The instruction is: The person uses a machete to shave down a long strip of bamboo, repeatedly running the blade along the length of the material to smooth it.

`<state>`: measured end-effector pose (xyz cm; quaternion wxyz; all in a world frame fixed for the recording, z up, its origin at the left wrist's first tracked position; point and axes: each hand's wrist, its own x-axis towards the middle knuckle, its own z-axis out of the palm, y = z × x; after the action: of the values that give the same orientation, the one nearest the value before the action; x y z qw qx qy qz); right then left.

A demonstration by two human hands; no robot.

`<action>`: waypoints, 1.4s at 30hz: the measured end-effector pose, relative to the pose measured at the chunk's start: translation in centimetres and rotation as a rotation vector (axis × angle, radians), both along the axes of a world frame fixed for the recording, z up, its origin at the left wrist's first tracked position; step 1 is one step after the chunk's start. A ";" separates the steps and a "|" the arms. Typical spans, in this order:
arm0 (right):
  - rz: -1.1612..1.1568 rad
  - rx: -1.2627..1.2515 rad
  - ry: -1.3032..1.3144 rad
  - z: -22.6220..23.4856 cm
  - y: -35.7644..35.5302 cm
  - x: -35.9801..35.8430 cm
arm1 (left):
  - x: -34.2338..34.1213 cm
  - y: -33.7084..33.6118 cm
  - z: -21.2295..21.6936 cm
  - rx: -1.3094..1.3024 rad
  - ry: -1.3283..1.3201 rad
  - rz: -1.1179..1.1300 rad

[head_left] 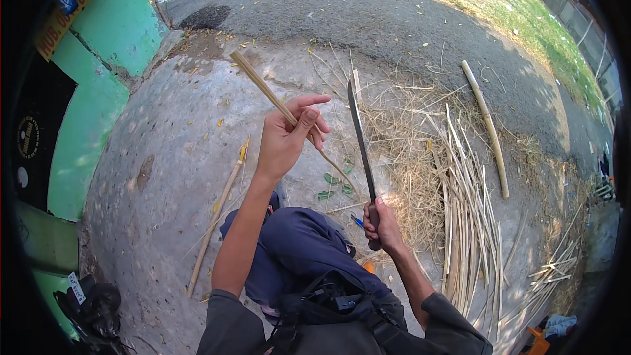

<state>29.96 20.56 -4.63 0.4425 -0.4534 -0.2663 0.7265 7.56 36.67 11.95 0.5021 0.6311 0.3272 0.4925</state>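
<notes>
My left hand [296, 130] is raised in front of me, thumb and fingers closed around a split bamboo strip [256, 81]. The strip slants from upper left down to the right, and a thin length of it shows below the fingers. My right hand [386, 225] grips the dark handle of a machete [363, 141]. Its long dark blade points up and away from me, to the right of my left hand. Blade and strip are apart.
Many bamboo strips [470, 223] lie at right, beside a heap of shavings [414, 164]. Further right is a bamboo pole [488, 128]. A long stick [217, 220] lies at left. A blue-handled tool [357, 221] sits near my knee. A green wall [112, 59] borders the left.
</notes>
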 end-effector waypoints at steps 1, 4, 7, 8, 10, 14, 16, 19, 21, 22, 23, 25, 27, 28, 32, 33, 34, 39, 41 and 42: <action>0.008 0.013 0.009 0.2 0.1 -0.2 | 0.5 0.0 0.1 -0.020 -0.048 -0.012; 0.028 0.017 0.078 0.7 0.4 -1.1 | 1.8 0.1 -0.6 -0.061 -0.282 0.022; 0.061 0.049 0.086 1.9 1.0 -2.3 | 2.1 0.5 -1.9 0.007 -0.247 0.003; 0.083 0.064 0.087 2.4 1.2 -2.7 | 2.3 0.5 -2.2 0.007 -0.246 0.000; 0.093 0.066 0.114 4.3 1.7 -3.3 | 2.9 0.4 -2.1 -0.025 -0.289 0.080; 0.131 0.092 0.182 6.1 2.5 -4.4 | 3.8 0.4 -1.9 -0.075 -0.366 0.070; 0.137 0.065 0.214 6.3 2.9 -5.0 | 4.4 0.1 -1.7 -0.080 -0.387 0.108; 0.142 0.094 0.162 6.3 3.2 -5.7 | 4.7 -0.4 -1.6 -0.052 -0.423 0.116; 0.129 0.103 0.139 6.0 3.2 -6.1 | 4.8 -0.5 -1.7 -0.042 -0.441 0.124; 0.116 0.113 0.116 5.8 3.2 -6.2 | 4.9 -0.6 -1.7 -0.032 -0.458 0.132; 0.115 0.113 0.116 5.7 3.2 -6.2 | 5.1 -0.7 -1.8 -0.032 -0.458 0.131; 0.105 0.149 0.053 5.3 3.3 -6.4 | 5.3 -0.6 -2.0 -0.037 -0.509 0.210; 0.094 0.189 0.002 4.7 3.6 -7.0 | 5.3 -0.6 -2.1 -0.023 -0.509 0.258; 0.086 0.226 -0.050 4.4 3.7 -7.3 | 5.2 -0.5 -2.1 -0.011 -0.509 0.308; 0.043 0.272 -0.147 2.7 4.3 -8.0 | 5.3 -0.3 -2.1 -0.012 -0.526 0.382; 0.063 0.175 -0.113 2.4 4.6 -7.9 | 5.1 -0.4 -2.3 -0.002 -0.509 0.391; 0.083 0.078 -0.080 2.1 4.7 -7.8 | 5.0 -0.5 -2.4 0.007 -0.491 0.400; 0.093 0.112 -0.126 2.2 4.7 -7.8 | 3.6 -0.4 -2.7 -0.001 -0.528 0.382; 0.090 0.142 -0.186 2.0 4.8 -7.9 | 3.5 -0.5 -2.6 0.005 -0.518 0.361; 0.089 0.168 -0.215 1.7 5.0 -7.7 | 3.5 -0.5 -2.5 0.012 -0.519 0.360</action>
<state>22.22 25.51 -2.92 0.4153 -0.4775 -0.3918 0.6678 11.04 36.18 9.42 0.4698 0.4192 0.2916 0.7201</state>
